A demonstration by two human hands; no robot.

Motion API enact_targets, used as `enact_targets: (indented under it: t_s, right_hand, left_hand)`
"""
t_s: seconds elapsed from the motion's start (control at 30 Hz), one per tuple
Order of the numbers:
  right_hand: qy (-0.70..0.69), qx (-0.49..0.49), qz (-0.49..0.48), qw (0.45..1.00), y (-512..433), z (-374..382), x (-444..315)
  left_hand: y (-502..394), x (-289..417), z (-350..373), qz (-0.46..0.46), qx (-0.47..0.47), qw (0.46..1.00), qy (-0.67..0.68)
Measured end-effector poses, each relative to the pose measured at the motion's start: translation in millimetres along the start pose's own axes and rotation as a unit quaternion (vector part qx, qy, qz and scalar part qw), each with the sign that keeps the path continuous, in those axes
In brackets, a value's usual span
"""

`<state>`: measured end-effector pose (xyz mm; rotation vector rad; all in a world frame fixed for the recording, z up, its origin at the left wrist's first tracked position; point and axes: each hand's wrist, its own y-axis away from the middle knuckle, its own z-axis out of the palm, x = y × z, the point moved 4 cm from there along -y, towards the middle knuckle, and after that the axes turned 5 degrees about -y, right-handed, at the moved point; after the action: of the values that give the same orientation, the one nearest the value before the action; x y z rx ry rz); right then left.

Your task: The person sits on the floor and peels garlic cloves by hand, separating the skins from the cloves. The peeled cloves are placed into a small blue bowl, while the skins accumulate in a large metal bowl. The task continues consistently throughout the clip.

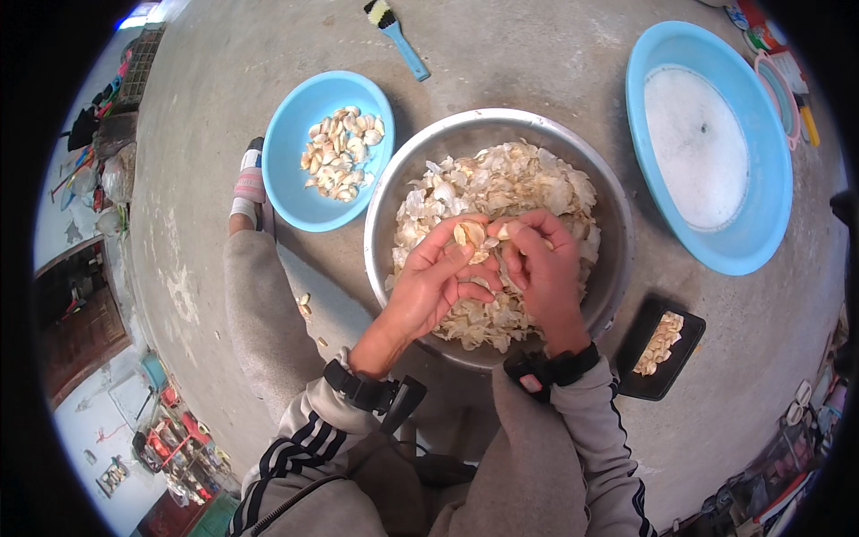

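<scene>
Both hands are over a wide steel basin (617, 295) heaped with dry garlic skins (530, 174). Between thumb and fingers, my left hand (429, 275) grips a piece of garlic with papery skin (470, 233), its curved tan side showing. A pale garlic clove (504, 231) is pinched in my right hand (550, 275), close beside the left fingertips. Loose flakes of skin hang under the left-hand piece. To the basin's upper left, a light-blue plastic bowl (285, 161) contains several garlic cloves (342, 151).
A black tray (631, 349) with small tan pieces (659, 344) lies right of the basin. A large blue basin (644, 168) with a whitish inside stands at upper right. A blue-handled brush (406, 50) rests on the concrete floor (201, 168). Few cloves (305, 303) lie near my left leg.
</scene>
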<state>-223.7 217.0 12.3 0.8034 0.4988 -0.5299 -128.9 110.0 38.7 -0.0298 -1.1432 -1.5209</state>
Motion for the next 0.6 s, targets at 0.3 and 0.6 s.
enact_targets:
  t_s: [0.3,0.6]
  right_hand:
    - [0.269,-0.086,-0.121,0.952,3,12,1]
    - [0.295,-0.074,-0.153,0.94,5,13,-2]
  left_hand:
    - [-1,8,-2,-0.014,0.005,0.981,-0.194]
    - [5,-5,4,-0.081,-0.026,0.993,0.079]
